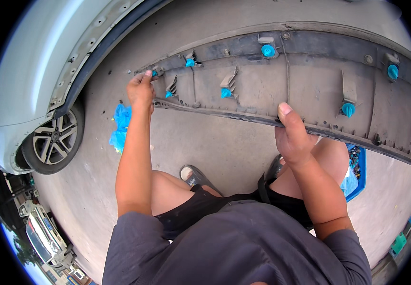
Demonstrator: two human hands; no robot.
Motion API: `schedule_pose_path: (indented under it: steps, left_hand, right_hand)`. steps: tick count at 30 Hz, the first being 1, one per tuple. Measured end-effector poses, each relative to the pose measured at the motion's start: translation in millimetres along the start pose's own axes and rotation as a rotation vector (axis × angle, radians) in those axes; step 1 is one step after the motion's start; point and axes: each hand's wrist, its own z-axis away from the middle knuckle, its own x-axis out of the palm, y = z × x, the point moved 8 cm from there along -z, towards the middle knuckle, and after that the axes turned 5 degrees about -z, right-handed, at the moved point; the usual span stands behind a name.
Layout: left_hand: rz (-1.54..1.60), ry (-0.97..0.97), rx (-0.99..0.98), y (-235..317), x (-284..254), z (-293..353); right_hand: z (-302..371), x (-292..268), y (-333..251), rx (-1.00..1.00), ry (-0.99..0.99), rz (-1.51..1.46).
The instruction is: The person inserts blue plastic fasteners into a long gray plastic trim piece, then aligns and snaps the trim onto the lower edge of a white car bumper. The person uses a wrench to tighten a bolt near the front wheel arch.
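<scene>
A long grey-black plastic car trim panel [262, 78] spans the space before me, its dusty inner side facing up. Bright blue plastic clips [348, 110] sit in several of its raised brackets. At the panel's narrow left end, my left hand [140, 91] is closed round the edge, its thumb right beside a blue clip [154, 73]. My right hand [294, 135] grips the lower edge near the middle, thumb on top and the fingers mostly hidden underneath.
On the left stands a light-coloured car body with a wheel [54, 135]. A blue plastic bag [120, 127] lies on the concrete floor. By my right leg is a blue bin [361, 176] holding small parts. A white vehicle [43, 232] is parked farther off.
</scene>
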Motion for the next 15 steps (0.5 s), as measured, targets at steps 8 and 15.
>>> schedule_pose_path:
  steps: [8, 15]
  left_hand:
    - [-0.642, 0.029, 0.148, 16.4, 0.8, 7.2]
    - [-0.790, -0.071, 0.243, -4.6, -0.9, -2.2]
  right_hand:
    - [4.7, 7.3, 1.9, 0.090, 0.016, -0.054]
    - [16.4, 2.0, 12.7, 0.141, -0.114, 0.034]
